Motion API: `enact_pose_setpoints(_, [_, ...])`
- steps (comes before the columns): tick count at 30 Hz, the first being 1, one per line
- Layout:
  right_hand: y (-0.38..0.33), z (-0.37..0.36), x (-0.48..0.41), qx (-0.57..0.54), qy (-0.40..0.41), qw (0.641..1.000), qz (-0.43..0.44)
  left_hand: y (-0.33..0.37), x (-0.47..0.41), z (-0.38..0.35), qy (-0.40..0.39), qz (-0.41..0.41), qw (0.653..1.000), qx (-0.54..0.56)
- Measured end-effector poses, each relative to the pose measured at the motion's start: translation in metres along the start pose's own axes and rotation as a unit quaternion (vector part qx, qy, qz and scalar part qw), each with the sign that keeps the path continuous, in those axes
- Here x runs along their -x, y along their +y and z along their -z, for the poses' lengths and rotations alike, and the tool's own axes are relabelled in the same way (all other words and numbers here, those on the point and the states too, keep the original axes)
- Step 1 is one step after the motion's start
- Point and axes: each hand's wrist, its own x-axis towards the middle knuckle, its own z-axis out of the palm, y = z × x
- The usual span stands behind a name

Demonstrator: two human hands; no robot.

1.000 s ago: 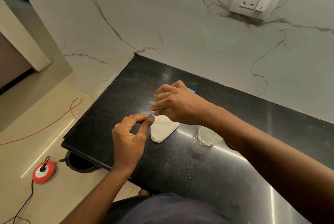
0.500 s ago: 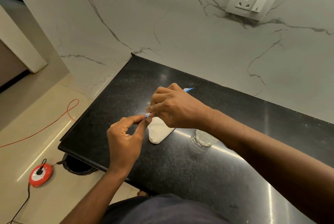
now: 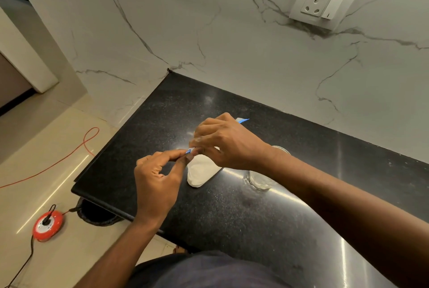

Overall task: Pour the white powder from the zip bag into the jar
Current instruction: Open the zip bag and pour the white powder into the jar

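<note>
Where the bag (image 3: 202, 171) lies: on the black tabletop (image 3: 232, 218), between the hands and just left of the jar; its rounded lower end, full of white powder (image 3: 197, 177), shows below the right hand.
Left hand (image 3: 157, 178): grip clamped, with thumb and forefinger pinching the near end of the bag's blue strip (image 3: 188, 151).
Right hand (image 3: 222, 146): grip closed over the bag's top, fingers curled round it; the strip's far end pokes out behind the knuckles.
Jar (image 3: 260, 180): clear glass, standing on the tabletop just right of the bag.
Hidden: the bag's mouth is under the right hand, so I cannot tell whether it is sealed. The right wrist crosses the jar's middle, so only a piece of rim and the lower wall show. What the jar holds is hard to make out.
Cut off: both forearms and the dark shirt run out of the bottom edge.
Half-seen: a dark bin (image 3: 97, 215) tucked under the tabletop's corner.
Counts: two hands, one bag, one jar, one wall socket (image 3: 322, 5), one red reel (image 3: 47, 225), one red cable (image 3: 69, 157) on the floor.
</note>
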Motion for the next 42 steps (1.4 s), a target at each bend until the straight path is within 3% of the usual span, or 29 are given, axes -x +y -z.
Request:
enact_pose_setpoints(7, [0.047, 0.016, 0.014, 0.044, -0.020, 0.998, -0.033, -0.013, 0.000, 0.004, 0.022, 0.033, 0.999, 0.012])
enact_pose_setpoints(17, [0.107, 0.033, 0.033, 0.106, 0.030, 0.991, -0.082, -0.009, -0.005, -0.001, 0.002, 0.041, 0.999, 0.028])
enact_pose_setpoints(21, [0.105, 0.028, 0.037, 0.078, 0.037, 0.989, -0.122, -0.008, -0.016, 0.003, -0.071, 0.064, 0.994, 0.046])
enact_pose_setpoints(23, [0.093, 0.021, 0.041, 0.034, 0.106, 0.978, -0.175, -0.003, -0.029, 0.007, -0.141, 0.085, 0.982, 0.088])
enact_pose_setpoints(24, [0.083, 0.014, 0.045, -0.016, 0.165, 0.964, -0.210, 0.000, -0.039, 0.008, -0.162, 0.113, 0.973, 0.116])
enact_pose_setpoints(26, [0.055, -0.002, 0.047, -0.188, 0.269, 0.902, -0.282, 0.005, -0.063, 0.003, -0.189, 0.178, 0.957, 0.131])
enact_pose_setpoints(29, [0.017, -0.022, 0.039, -0.425, 0.268, 0.788, -0.355, 0.009, -0.097, -0.012, -0.282, 0.225, 0.929, 0.087])
enact_pose_setpoints(33, [0.002, -0.032, 0.026, -0.565, 0.264, 0.667, -0.408, 0.017, -0.116, -0.026, -0.365, 0.239, 0.896, 0.084])
enact_pose_setpoints(37, [0.000, -0.037, 0.022, -0.617, 0.270, 0.614, -0.413, 0.020, -0.113, -0.029, -0.374, 0.246, 0.889, 0.099])
enact_pose_setpoints(42, [0.000, -0.040, 0.022, -0.646, 0.256, 0.597, -0.402, 0.018, -0.110, -0.027, -0.375, 0.248, 0.886, 0.111])
